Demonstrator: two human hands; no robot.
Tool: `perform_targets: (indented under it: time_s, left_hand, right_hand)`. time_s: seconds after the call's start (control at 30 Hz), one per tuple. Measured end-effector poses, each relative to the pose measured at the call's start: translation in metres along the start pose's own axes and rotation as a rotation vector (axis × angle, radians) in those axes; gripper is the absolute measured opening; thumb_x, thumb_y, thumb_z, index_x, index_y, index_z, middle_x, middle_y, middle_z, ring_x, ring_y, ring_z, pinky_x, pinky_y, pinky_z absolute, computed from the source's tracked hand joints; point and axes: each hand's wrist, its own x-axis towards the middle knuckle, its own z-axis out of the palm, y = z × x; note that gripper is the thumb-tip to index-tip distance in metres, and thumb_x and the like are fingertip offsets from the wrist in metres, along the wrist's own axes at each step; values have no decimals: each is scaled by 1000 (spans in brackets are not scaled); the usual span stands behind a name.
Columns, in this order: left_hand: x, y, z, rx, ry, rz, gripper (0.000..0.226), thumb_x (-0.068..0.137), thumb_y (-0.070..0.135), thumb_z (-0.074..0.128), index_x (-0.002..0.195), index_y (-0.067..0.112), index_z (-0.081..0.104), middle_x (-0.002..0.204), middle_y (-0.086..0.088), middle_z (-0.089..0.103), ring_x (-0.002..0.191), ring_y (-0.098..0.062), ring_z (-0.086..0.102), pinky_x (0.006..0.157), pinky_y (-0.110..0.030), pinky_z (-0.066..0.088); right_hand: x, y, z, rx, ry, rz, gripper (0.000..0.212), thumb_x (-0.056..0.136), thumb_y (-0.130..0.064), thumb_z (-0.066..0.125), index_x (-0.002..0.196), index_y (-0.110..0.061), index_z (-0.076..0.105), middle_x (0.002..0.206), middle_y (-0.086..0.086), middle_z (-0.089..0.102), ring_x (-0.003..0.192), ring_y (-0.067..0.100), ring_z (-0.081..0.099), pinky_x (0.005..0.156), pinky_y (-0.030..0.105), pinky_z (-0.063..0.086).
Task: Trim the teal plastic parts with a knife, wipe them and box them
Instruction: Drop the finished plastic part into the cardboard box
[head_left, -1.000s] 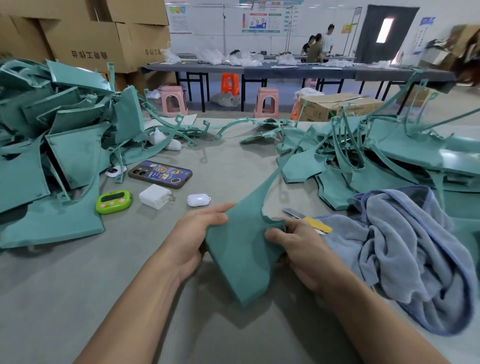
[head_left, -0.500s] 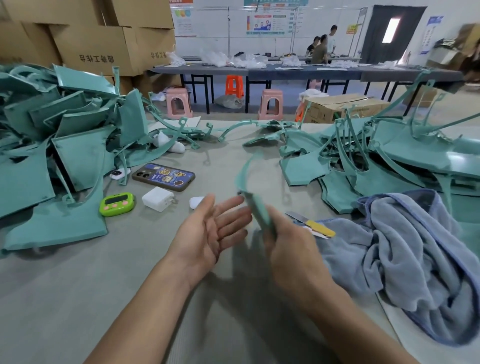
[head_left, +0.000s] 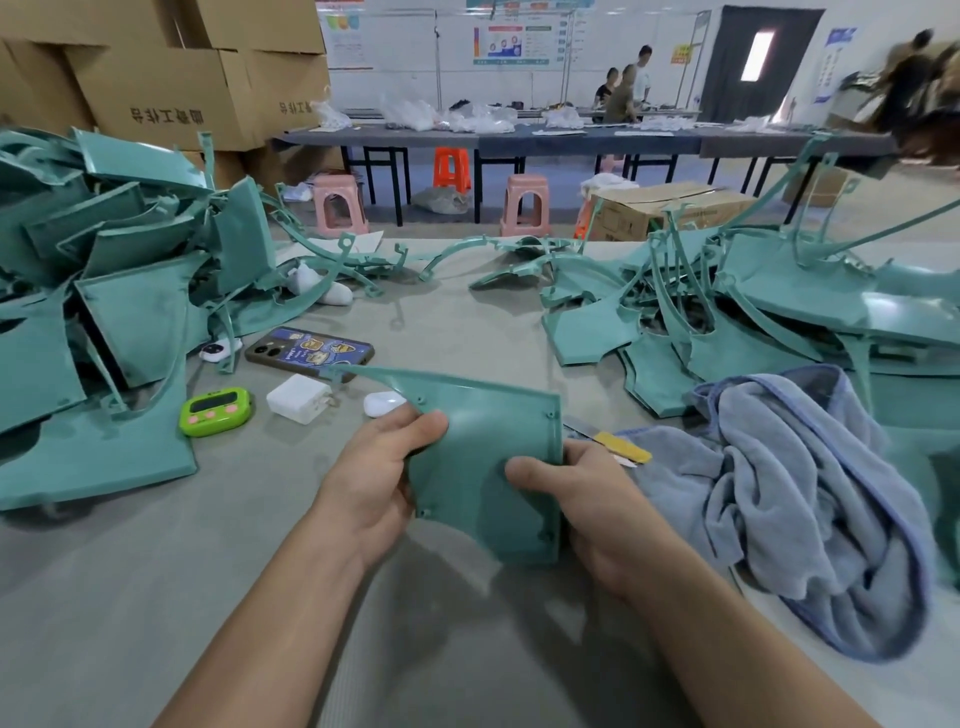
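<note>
Hands: left hand (head_left: 374, 480) and right hand (head_left: 597, 506) grip teal part (head_left: 488, 441) at its side edges; 
Knife (head_left: 610, 441): on desk (head_left: 156, 597), beside towel (head_left: 810, 499)

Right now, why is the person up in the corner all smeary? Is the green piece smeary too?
Head view: the person at the top right is streaked, probably by motion blur; the teal part is sharp and casts a soft shadow on the table; the wide lens bows the edges.
</note>
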Motion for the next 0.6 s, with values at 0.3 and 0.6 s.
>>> perform_targets:
  time_s: [0.3, 0.6]
  left_hand:
    - [-3, -1, 9, 93, 227, -11, 30, 90, 28, 72, 102, 1, 73, 97, -18, 77, 76, -24, 75, 54, -30, 57]
    - [0, -7, 14, 320, 277, 22, 40, 83, 47, 76, 89, 7, 76, 89, -12, 78, 84, -32, 76, 81, -50, 62]
  right_hand:
    - [1, 0, -2, -57, -40, -44, 14, 98, -7, 63, 104, -7, 76, 102, 11, 79, 95, 29, 76, 78, 40, 61]
    - [5, 1, -5, -374, 94, -325, 21, 92, -24, 72, 79, -8, 75, 71, 5, 70, 65, 14, 63, 60, 32, 50]
